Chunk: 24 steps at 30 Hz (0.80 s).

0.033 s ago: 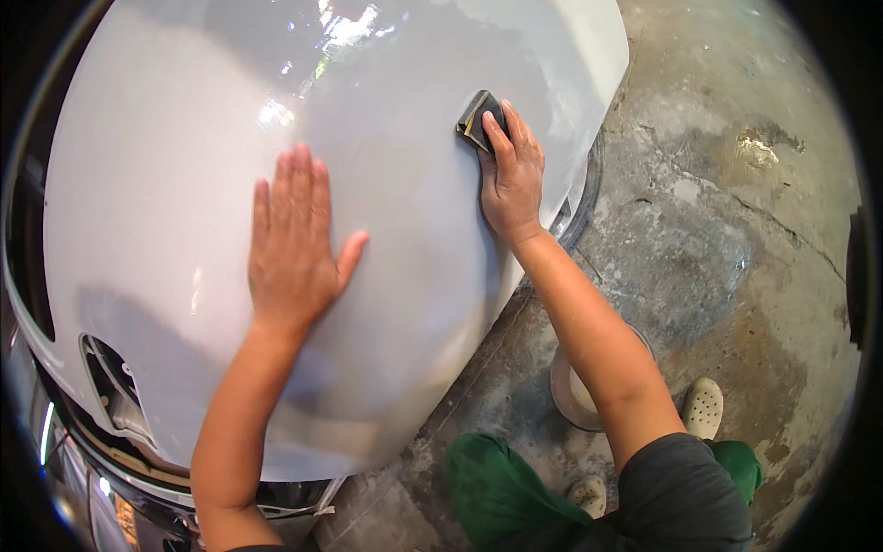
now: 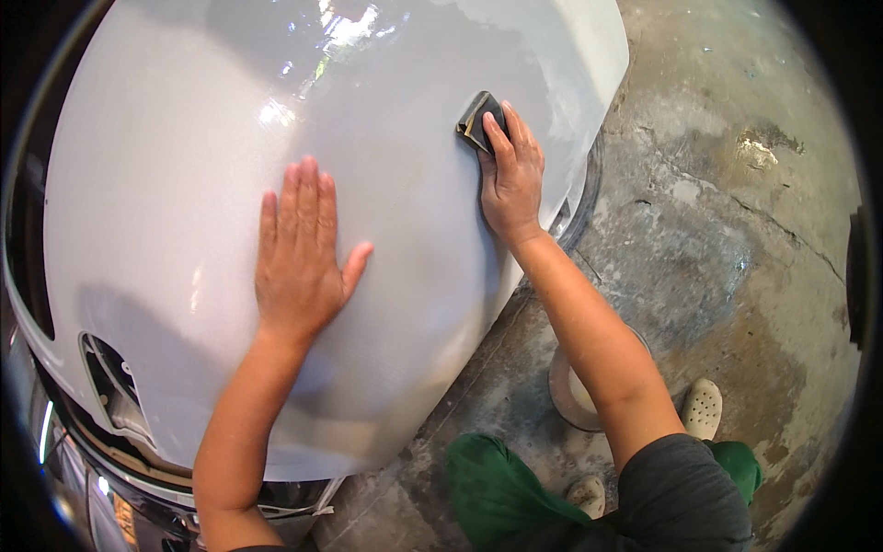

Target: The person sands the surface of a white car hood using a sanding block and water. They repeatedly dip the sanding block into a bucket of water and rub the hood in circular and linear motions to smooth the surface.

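A large, smooth light-grey car body panel, wet and shiny in places, curves beneath both hands. My left hand lies flat on its middle, fingers stretched forward and thumb out to the right, with nothing in it. Farther forward and to the right, my right hand grips a dark sanding block that seems to be wrapped in sandpaper. The block rests on the panel, its near right side covered by my fingers. An opening is cut in the panel's near left part.
A round bucket stands on the stained, cracked concrete floor, partly hidden by my right forearm. My feet in pale clogs are beside it. Dark car front parts show below the panel's near left edge.
My left hand has slid slightly toward me and to the right over the panel. The right hand and the sanding block look unmoved.
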Each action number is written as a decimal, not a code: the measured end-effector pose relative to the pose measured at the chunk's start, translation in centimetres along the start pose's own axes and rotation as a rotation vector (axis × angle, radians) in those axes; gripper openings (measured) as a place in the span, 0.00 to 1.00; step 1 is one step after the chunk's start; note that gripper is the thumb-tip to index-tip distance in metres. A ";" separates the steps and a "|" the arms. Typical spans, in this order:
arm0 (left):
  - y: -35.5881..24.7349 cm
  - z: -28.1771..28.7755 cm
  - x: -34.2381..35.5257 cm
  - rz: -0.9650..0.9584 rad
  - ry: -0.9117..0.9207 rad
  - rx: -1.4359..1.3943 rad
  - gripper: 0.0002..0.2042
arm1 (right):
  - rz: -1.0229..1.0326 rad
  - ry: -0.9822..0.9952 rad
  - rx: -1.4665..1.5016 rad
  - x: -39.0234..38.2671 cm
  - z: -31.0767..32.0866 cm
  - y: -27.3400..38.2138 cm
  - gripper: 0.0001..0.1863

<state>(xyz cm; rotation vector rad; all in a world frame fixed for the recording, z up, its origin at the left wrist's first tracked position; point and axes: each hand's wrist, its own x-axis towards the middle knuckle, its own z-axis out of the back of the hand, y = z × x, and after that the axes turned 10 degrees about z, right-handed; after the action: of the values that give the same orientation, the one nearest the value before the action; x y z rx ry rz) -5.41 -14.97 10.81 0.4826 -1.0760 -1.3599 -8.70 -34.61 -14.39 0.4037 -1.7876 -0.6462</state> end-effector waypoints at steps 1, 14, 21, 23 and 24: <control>-0.4 -0.1 -0.9 -0.006 0.017 0.006 0.43 | 0.072 -0.036 0.010 0.3 0.4 0.5 0.34; -3.1 -3.0 -12.4 -0.058 0.137 0.060 0.42 | 0.056 -0.040 0.028 0.9 0.8 0.8 0.31; -3.2 -1.8 -14.7 -0.080 0.122 0.062 0.44 | 0.049 -0.015 -0.047 1.5 1.9 1.5 0.31; -2.4 -1.2 -12.4 0.044 0.138 0.036 0.44 | -0.087 0.032 0.011 0.7 3.1 2.2 0.30; -1.9 -1.1 -10.9 0.103 0.102 0.029 0.44 | -0.136 0.053 0.047 -0.3 3.9 2.8 0.29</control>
<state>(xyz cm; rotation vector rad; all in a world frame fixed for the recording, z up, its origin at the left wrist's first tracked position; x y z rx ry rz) -4.04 -5.53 5.12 0.5060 -1.0248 -1.2184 -12.14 -31.37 -13.72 0.5737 -1.7378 -0.6826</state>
